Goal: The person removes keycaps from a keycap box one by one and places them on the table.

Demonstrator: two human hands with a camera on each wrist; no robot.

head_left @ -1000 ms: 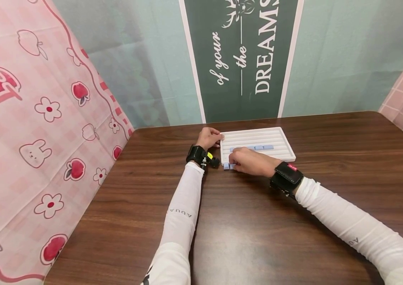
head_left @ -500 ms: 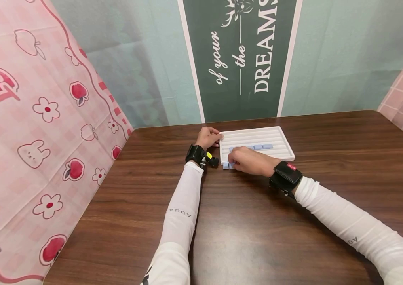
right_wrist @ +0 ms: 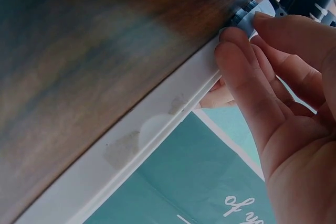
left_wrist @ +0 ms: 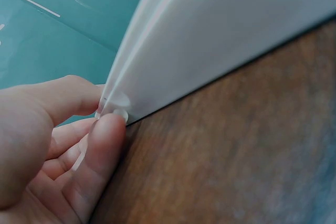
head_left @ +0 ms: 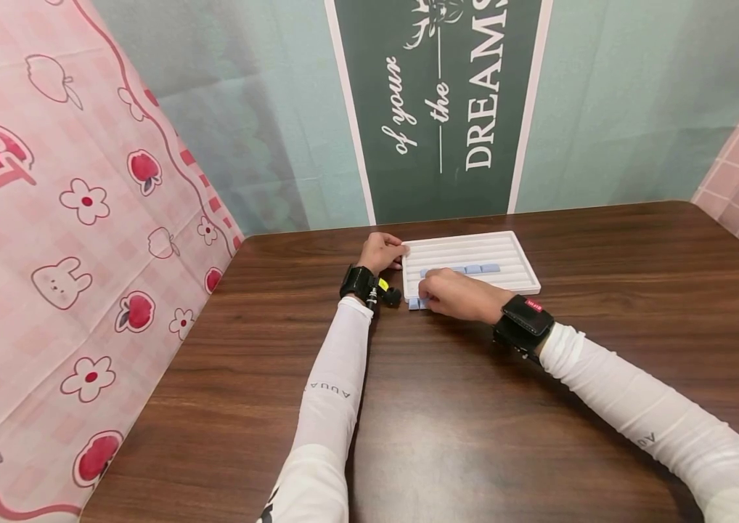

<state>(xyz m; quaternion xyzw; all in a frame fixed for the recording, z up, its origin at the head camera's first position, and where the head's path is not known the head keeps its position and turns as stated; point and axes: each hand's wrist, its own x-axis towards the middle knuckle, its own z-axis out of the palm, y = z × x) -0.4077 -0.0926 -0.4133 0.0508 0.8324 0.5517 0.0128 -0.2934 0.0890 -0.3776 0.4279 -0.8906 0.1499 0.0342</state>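
A white tray (head_left: 515,250) with ridged rows lies near the table's far edge. My left hand (head_left: 381,253) pinches the tray's left edge between thumb and fingers; in the left wrist view the fingertips (left_wrist: 107,129) meet at its corner. Several light-blue pieces that look like keycaps (head_left: 482,269) lie in one row of the tray, partly hidden by my right hand (head_left: 464,294). More light-blue keycaps (head_left: 414,303) line up by the tray's front left corner. There my right hand pinches one light-blue keycap (right_wrist: 245,23) between thumb and fingers, mostly covered by them in the head view.
The brown wooden table (head_left: 448,421) extends in front of and beside the tray. A green printed cloth (head_left: 435,196) hangs behind, and a pink patterned curtain (head_left: 91,290) borders the left side. A black wrist camera (head_left: 390,296) sits close to the loose keycaps.
The view has shifted very slightly. Both hands, the tray and the keycaps keep almost the same places.
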